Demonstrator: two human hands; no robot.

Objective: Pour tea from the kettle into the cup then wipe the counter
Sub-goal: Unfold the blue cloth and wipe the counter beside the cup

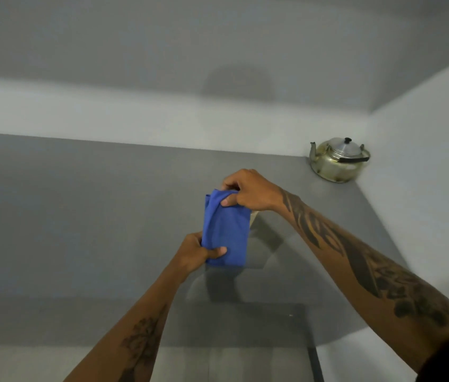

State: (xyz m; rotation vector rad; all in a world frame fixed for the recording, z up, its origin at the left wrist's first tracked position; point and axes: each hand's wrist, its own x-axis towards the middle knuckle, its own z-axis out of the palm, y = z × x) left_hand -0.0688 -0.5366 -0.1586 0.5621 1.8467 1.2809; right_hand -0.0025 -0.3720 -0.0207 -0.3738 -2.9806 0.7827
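Both grips pinch the blue cloth (224,230): right hand (248,193) at its far end, left hand (200,252) at its near end, above the tabletop (80,216). With the kettle (337,159) parked in the far right corner, this looks like the wiping step; next the cloth must go flat down.

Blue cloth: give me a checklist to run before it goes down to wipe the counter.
1. Blue cloth gripped at both ends: ok, right hand holds the far end, left hand the near end.
2. Cloth folded to a pad: ok.
3. Counter under the cloth free of objects: ok.
4. Kettle out of the wiping path: ok, in the far right corner.
5. Cup safely aside: cannot tell, no cup is clearly visible.
6. Spill location: cannot tell.
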